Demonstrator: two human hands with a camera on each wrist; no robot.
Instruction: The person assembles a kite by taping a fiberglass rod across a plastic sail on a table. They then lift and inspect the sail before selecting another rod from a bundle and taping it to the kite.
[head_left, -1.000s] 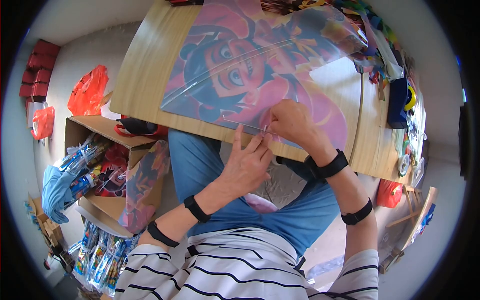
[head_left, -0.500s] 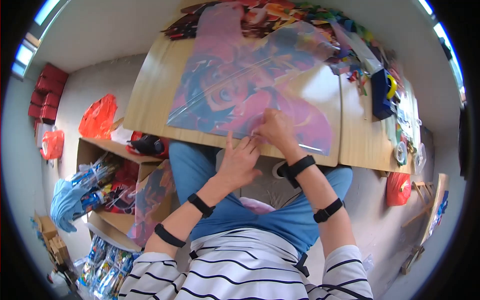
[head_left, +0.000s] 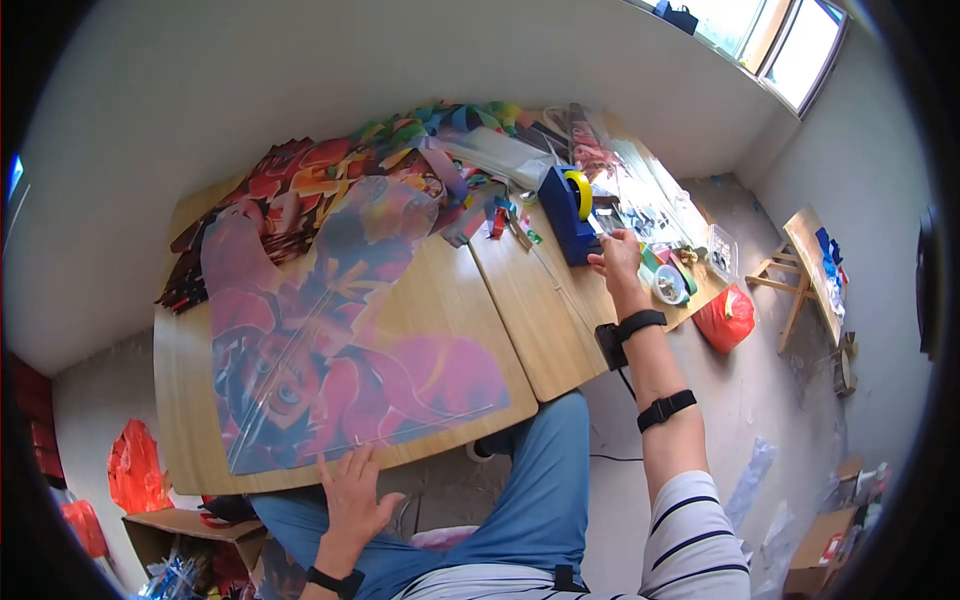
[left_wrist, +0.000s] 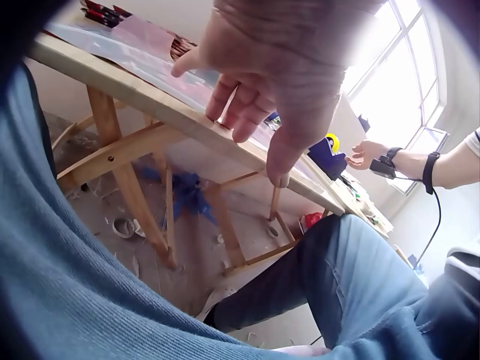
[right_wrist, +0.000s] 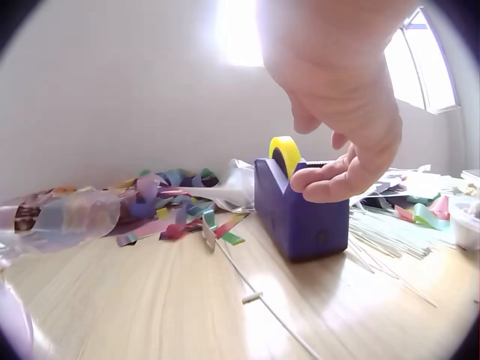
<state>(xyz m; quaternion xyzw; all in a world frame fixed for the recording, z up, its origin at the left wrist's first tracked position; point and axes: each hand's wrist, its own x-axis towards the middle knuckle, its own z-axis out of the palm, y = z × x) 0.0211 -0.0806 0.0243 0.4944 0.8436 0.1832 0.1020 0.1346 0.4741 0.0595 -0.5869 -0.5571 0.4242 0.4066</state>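
Observation:
A thin printed plastic sheet (head_left: 420, 375) with a cartoon face lies over the table's front part. Along its near edge runs a thin pale rod (head_left: 430, 425). My left hand (head_left: 352, 497) rests its straight fingertips at that edge, thumb spread; in the left wrist view the left hand (left_wrist: 277, 82) reaches over the table rim. At the right, my right hand (head_left: 620, 262) is at the front end of a blue tape dispenser (head_left: 568, 222) with a yellow-cored roll. In the right wrist view, its fingers (right_wrist: 330, 186) reach loosely beside the dispenser's cutter; nothing shows between them.
Colourful ribbon scraps (head_left: 430, 125) and red printed pieces (head_left: 300, 165) pile along the back. Thin rods (right_wrist: 386, 236) lie right of the dispenser. A small round tub (head_left: 669, 284) stands near the right edge, with a red bag (head_left: 726, 318) beyond it.
My right hand has left the sheet's near edge, where both hands worked, and moved right to the tape dispenser. The left hand stays at the edge. The head view has turned right.

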